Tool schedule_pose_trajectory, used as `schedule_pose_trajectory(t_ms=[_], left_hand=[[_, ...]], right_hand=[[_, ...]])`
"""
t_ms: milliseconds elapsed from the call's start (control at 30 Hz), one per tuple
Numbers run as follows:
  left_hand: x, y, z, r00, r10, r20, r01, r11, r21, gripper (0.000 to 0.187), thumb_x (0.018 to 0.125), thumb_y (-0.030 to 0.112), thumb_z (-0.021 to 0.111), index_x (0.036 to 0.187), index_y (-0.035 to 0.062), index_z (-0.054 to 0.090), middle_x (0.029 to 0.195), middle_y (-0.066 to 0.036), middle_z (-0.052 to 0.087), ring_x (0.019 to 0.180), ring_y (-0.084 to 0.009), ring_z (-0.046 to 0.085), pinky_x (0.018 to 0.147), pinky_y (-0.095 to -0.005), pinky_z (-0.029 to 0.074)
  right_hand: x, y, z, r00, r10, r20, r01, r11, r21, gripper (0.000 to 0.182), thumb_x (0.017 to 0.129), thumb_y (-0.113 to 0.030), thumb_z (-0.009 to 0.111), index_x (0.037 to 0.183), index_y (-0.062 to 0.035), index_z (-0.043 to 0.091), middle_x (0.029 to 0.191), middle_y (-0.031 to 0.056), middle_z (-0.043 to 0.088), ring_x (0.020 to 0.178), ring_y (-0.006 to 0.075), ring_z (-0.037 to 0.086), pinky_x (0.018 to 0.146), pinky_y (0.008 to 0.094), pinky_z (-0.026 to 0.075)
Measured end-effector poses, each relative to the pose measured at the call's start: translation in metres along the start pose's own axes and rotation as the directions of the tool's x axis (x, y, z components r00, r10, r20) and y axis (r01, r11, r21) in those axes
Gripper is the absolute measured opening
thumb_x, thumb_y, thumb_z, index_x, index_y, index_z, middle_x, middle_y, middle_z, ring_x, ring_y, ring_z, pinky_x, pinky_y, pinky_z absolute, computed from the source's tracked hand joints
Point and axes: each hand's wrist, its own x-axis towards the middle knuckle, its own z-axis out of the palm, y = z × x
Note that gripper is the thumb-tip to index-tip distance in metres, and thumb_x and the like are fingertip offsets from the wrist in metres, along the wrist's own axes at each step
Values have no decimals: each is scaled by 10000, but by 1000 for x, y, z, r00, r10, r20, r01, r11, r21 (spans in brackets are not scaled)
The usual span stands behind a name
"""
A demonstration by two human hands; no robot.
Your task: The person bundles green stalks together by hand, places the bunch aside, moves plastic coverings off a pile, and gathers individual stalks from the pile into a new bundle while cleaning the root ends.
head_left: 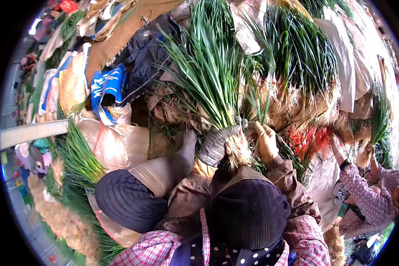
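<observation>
My left hand [217, 144], in a dark grey glove, is closed around the lower stems of a thick bunch of spring onions [215, 82]. Their long green leaves fan upward, and pale stringy roots [239, 150] hang below the fist. Close on the right, my right hand [266, 139], in a yellowish glove, has its fingers pinched together beside those roots. A thin spring onion stalk [266, 111] rises from its fingertips. Both hands are above my bent knees.
A large heap of spring onions [301, 48] lies ahead on the right, roots toward me. Red ties [310, 142] sit below it. More spring onions [80, 153] and a blue printed sack [108, 86] are on the left. Another person in a patterned sleeve [363, 190] handles a bunch at right.
</observation>
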Motion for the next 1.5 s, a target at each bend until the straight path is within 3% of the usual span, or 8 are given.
schedule_pose_trajectory(t_ms=[567, 700, 767, 1000, 1033, 1067, 1167, 1500], left_hand=[[-9, 10, 4, 986, 88, -141, -58, 977, 203, 299, 819, -21, 650, 1103, -2, 558, 1008, -136, 645, 876, -250, 668, 621, -286, 578], [-8, 21, -2, 1000, 7, -27, -3, 987, 163, 303, 816, 34, 677, 1095, 11, 562, 1011, -157, 670, 839, -243, 681, 609, -326, 591], [-7, 20, -4, 998, -54, -35, 57, 993, 105, 310, 817, 35, 675, 1102, 13, 558, 1014, -160, 669, 815, -239, 681, 622, -328, 590], [-6, 20, 3, 998, -54, 21, 52, 995, 82, 330, 825, 26, 659, 1135, -5, 547, 952, -150, 658, 774, -231, 658, 659, -334, 563], [-8, 22, 10, 999, -50, 2, 50, 995, 87, 333, 828, 25, 655, 1141, -5, 544, 955, -153, 656, 773, -233, 655, 660, -336, 562], [-6, 17, 8, 999, -40, 20, 38, 996, 79, 335, 831, 20, 651, 1147, -4, 540, 947, -150, 656, 775, -233, 655, 661, -336, 561], [3, 5, -1, 998, -54, 35, 51, 995, 82, 327, 840, -9, 633, 1152, 6, 537, 935, -139, 650, 810, -229, 653, 660, -339, 570], [6, -5, 9, 994, 90, -65, -66, 951, 302, 327, 793, 58, 711, 1099, 63, 595, 1030, -32, 645, 927, -142, 616, 752, -257, 519]], right_hand=[[27, -4, -7, 988, -83, -129, 62, 986, -154, 215, 860, -179, 679, 1004, -29, 625, 743, 65, 643, 618, 161, 611, 524, 314, 510], [-36, 73, -99, 947, -319, 25, 101, 227, -969, 210, 881, -206, 583, 964, -15, 558, 746, 151, 623, 691, 269, 640, 586, 393, 531], [-83, 121, -128, 996, 61, -65, -48, -251, -967, 197, 859, -226, 559, 956, -57, 583, 752, 149, 638, 704, 307, 649, 585, 401, 534], [-108, 130, -143, 734, 675, -79, 169, -294, -941, 285, 824, -351, 600, 958, -133, 725, 890, 107, 695, 796, 286, 674, 674, 385, 550], [-66, 93, -131, 768, 639, 38, 362, -385, -849, 182, 824, -210, 606, 970, -139, 688, 943, 108, 689, 821, 255, 665, 706, 354, 546], [-40, 63, -121, 965, 2, 262, 261, -91, -961, 328, 820, -274, 604, 1090, -92, 638, 806, 155, 666, 731, 318, 652, 627, 430, 536], [60, -20, -88, 796, -589, 140, 234, 85, -968, 405, 851, -262, 663, 1192, -93, 523, 755, 131, 667, 578, 250, 617, 554, 372, 522], [57, -59, -30, 786, -586, 194, 295, 80, -952, 104, 833, -189, 688, 828, -109, 620, 692, 39, 673, 547, 133, 622, 519, 280, 531]])
